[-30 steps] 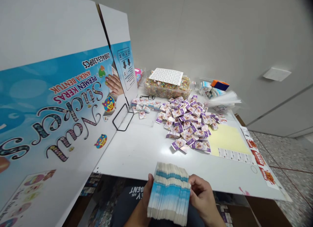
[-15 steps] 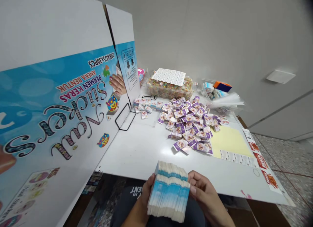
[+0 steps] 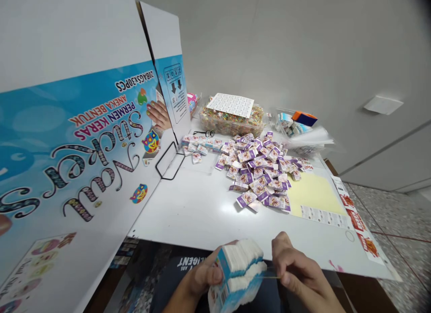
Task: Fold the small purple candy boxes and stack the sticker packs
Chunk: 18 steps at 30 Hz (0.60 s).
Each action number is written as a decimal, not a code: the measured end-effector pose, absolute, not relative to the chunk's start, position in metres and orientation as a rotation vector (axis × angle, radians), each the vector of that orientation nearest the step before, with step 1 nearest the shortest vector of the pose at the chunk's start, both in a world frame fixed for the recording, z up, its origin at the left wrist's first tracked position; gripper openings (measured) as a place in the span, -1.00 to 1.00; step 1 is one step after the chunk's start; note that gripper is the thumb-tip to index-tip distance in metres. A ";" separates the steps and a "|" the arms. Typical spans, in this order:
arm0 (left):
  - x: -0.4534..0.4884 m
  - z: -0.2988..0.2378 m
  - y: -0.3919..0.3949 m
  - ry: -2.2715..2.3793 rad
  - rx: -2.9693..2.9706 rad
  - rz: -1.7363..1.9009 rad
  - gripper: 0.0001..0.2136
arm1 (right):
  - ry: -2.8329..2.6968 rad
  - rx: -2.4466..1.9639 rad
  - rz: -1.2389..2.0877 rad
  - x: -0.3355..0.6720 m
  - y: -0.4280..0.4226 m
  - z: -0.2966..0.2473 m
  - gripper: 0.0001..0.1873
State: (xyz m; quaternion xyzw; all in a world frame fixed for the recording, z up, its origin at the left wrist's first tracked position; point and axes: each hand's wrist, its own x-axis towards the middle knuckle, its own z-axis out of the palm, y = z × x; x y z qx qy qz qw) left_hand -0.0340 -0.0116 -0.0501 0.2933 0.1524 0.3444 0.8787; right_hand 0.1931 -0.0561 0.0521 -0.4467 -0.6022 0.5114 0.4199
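Note:
At the near table edge, my left hand [image 3: 205,277] grips a thick stack of flat blue-and-white printed cartons [image 3: 235,277], tilted so the white edges and a printed side show. To the right of it my right hand [image 3: 296,270] pinches a thin, yellowish rubber band [image 3: 272,277], stretched taut sideways from the stack. Where the band runs around the cartons is partly hidden. Farther back lies a loose pile of small purple-and-white boxes [image 3: 259,169], apart from both hands.
A large printed carton [image 3: 111,138] stands along the left. Behind the pile sit a clear tub of small colourful packets [image 3: 232,117] and a clear bin [image 3: 292,124] with blue boxes. A yellow sheet [image 3: 313,194] lies on the right of the white table [image 3: 188,214].
My left hand has turned and tilted the stack, showing its side. My right hand has moved right, off the stack, drawing the rubber band out. The view shifted slightly.

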 end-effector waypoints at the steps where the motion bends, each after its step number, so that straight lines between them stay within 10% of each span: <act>1: -0.035 -0.048 -0.010 0.313 0.632 0.713 -0.22 | -1.515 -1.098 1.318 0.193 -0.057 0.054 -0.71; 18: -0.043 -0.018 -0.007 0.368 1.175 0.647 -0.20 | -1.665 -1.022 1.467 0.190 -0.059 0.070 -0.58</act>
